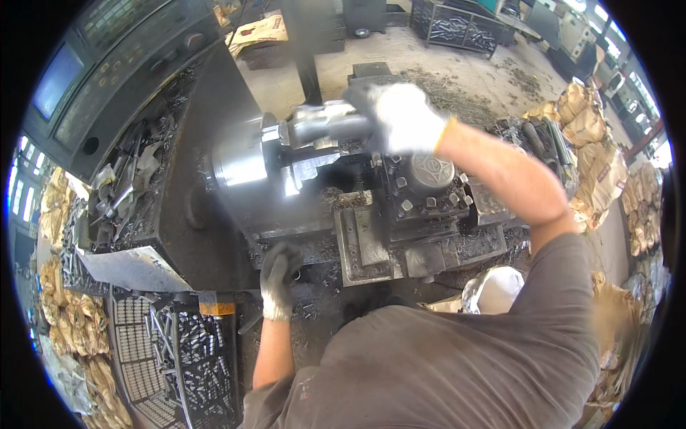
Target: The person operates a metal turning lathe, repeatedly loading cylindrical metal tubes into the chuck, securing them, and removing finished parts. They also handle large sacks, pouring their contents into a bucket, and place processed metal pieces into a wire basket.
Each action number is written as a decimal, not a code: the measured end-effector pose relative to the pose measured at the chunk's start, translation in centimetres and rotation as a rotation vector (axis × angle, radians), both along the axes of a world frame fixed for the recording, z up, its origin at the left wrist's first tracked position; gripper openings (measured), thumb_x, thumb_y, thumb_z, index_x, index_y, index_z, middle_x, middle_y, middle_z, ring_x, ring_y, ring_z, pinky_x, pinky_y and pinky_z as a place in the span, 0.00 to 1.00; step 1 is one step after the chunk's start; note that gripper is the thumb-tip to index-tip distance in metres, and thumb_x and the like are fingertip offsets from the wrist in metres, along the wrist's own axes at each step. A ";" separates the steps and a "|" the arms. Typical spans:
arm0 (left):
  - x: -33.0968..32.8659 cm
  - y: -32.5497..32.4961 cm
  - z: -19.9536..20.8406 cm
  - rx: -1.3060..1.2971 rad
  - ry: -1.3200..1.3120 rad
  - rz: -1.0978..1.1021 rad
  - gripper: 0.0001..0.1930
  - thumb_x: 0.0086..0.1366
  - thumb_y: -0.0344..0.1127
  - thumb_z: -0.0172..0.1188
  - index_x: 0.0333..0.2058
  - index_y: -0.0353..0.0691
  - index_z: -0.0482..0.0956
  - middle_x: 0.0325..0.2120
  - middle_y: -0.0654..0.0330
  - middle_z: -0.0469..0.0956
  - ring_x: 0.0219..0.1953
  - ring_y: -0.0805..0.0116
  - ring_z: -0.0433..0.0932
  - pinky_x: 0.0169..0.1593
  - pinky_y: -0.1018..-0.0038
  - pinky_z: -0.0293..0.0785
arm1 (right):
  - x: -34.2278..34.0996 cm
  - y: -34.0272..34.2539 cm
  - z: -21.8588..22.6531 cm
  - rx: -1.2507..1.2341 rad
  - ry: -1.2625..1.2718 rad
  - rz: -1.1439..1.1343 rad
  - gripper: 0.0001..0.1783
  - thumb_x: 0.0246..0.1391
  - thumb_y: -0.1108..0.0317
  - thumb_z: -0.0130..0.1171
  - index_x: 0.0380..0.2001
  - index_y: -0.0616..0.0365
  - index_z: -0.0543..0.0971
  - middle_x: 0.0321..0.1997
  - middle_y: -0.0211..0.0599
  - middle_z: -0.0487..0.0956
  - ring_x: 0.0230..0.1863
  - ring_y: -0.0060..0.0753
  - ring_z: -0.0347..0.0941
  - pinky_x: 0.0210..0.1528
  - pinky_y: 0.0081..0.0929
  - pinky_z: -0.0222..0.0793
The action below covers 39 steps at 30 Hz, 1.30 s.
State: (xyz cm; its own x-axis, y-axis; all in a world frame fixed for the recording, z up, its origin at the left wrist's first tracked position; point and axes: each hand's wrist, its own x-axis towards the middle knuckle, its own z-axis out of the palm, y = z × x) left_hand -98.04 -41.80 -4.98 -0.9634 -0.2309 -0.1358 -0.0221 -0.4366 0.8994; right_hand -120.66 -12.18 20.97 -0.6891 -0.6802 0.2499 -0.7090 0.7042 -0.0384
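Observation:
My right hand (pixel 407 118), in a white glove with a dark palm, is closed around the right end of a shiny metal cylinder (pixel 329 123). The cylinder lies level, just right of the lathe chuck (pixel 246 154). Both are smeared by motion, and I cannot tell whether they touch. Beneath my right wrist sits the bolted tool post (pixel 430 171). My left hand (pixel 279 275), also gloved, has its fingers curled low by the front of the lathe, below the chuck. What those fingers hold, if anything, is hidden.
A metal basket (pixel 118 343) with many small metal pieces stands at the lower left. Metal scraps lie on a tray (pixel 136 264) left of the chuck. Brown sacks (pixel 582 114) are stacked at the right. A bin of parts (pixel 457 32) stands at the back.

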 end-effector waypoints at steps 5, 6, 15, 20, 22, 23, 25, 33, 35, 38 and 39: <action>9.1 -4.4 -5.7 0.001 -0.288 0.370 0.20 0.74 0.42 0.62 0.56 0.34 0.78 0.45 0.53 0.85 0.47 0.60 0.86 0.51 0.67 0.81 | -10.8 1.2 -6.4 0.658 0.015 0.002 0.26 0.39 0.63 0.73 0.48 0.52 0.86 0.40 0.47 0.88 0.40 0.47 0.88 0.40 0.43 0.83; 11.0 -5.2 -6.6 -0.008 -0.339 0.454 0.20 0.73 0.43 0.62 0.55 0.34 0.78 0.44 0.54 0.84 0.45 0.60 0.85 0.50 0.68 0.82 | -10.3 0.5 -6.3 0.616 -0.181 -0.026 0.26 0.37 0.64 0.73 0.47 0.49 0.86 0.38 0.46 0.88 0.42 0.49 0.88 0.43 0.43 0.83; 14.6 -12.7 -7.3 0.018 -0.347 0.882 0.27 0.78 0.61 0.47 0.49 0.42 0.79 0.40 0.58 0.81 0.40 0.57 0.80 0.50 0.51 0.77 | -14.5 -1.9 -15.3 0.124 -0.690 0.160 0.42 0.36 0.48 0.77 0.55 0.60 0.81 0.48 0.52 0.88 0.47 0.49 0.85 0.50 0.40 0.78; 14.8 -13.9 -4.5 0.395 -0.423 0.882 0.27 0.77 0.65 0.47 0.31 0.48 0.74 0.22 0.67 0.65 0.24 0.67 0.65 0.38 0.64 0.73 | -13.0 -1.3 -10.2 0.537 -0.744 -0.058 0.26 0.42 0.50 0.79 0.39 0.59 0.90 0.34 0.44 0.89 0.29 0.37 0.86 0.29 0.36 0.83; 15.5 -16.8 -5.7 0.469 -0.360 0.609 0.26 0.76 0.65 0.47 0.28 0.51 0.72 0.20 0.67 0.65 0.22 0.70 0.62 0.33 0.68 0.68 | -12.9 -2.3 -12.3 0.346 -0.737 -0.068 0.23 0.42 0.54 0.78 0.38 0.59 0.89 0.33 0.42 0.88 0.29 0.36 0.86 0.31 0.36 0.82; 15.9 -17.8 -6.3 0.503 -0.329 0.472 0.26 0.76 0.65 0.48 0.26 0.52 0.71 0.19 0.68 0.65 0.21 0.71 0.61 0.31 0.70 0.65 | -13.3 -2.4 -13.2 0.113 -0.792 -0.027 0.23 0.42 0.55 0.77 0.38 0.59 0.88 0.32 0.43 0.88 0.29 0.35 0.85 0.31 0.36 0.82; 13.3 -14.9 -4.7 0.228 -0.385 0.716 0.21 0.76 0.58 0.52 0.27 0.54 0.72 0.19 0.70 0.65 0.21 0.75 0.61 0.29 0.74 0.59 | -12.6 -3.0 -12.4 0.112 -0.831 -0.073 0.49 0.44 0.55 0.76 0.69 0.61 0.72 0.36 0.42 0.89 0.35 0.46 0.86 0.40 0.38 0.82; 15.2 -14.3 -6.5 -0.923 -0.421 1.125 0.26 0.78 0.52 0.57 0.56 0.32 0.78 0.38 0.58 0.82 0.31 0.66 0.78 0.39 0.68 0.76 | -5.2 3.2 -5.5 -0.203 -0.376 -0.140 0.34 0.60 0.55 0.68 0.64 0.64 0.76 0.45 0.44 0.90 0.43 0.43 0.87 0.50 0.37 0.81; 11.2 -9.2 2.7 -1.190 -0.210 1.094 0.24 0.75 0.37 0.60 0.62 0.26 0.73 0.51 0.43 0.82 0.48 0.52 0.81 0.53 0.59 0.80 | -1.2 6.8 -4.1 -0.442 -0.350 -0.220 0.28 0.60 0.58 0.68 0.58 0.63 0.80 0.42 0.46 0.90 0.42 0.41 0.88 0.49 0.36 0.82; 4.7 -5.5 11.3 -1.448 0.361 0.975 0.22 0.67 0.23 0.62 0.58 0.21 0.75 0.52 0.37 0.81 0.54 0.47 0.82 0.61 0.54 0.78 | 3.4 9.6 -4.2 -0.588 -0.280 -0.210 0.23 0.61 0.68 0.67 0.59 0.63 0.80 0.40 0.44 0.90 0.40 0.34 0.88 0.46 0.30 0.83; 2.1 -4.3 15.5 -1.717 0.419 0.940 0.22 0.69 0.24 0.61 0.61 0.24 0.75 0.52 0.41 0.82 0.54 0.46 0.82 0.62 0.55 0.77 | 4.6 10.2 -4.5 -0.642 -0.256 -0.192 0.23 0.60 0.71 0.67 0.59 0.63 0.80 0.40 0.43 0.90 0.40 0.33 0.87 0.46 0.29 0.83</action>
State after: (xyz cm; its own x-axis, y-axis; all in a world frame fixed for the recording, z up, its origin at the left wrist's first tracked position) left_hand -95.97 -46.13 10.48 -0.3932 -0.2085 0.8955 -0.0588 0.9777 0.2018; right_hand -116.07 -2.03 16.52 -0.8723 -0.3139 0.3750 -0.4884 0.5979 -0.6356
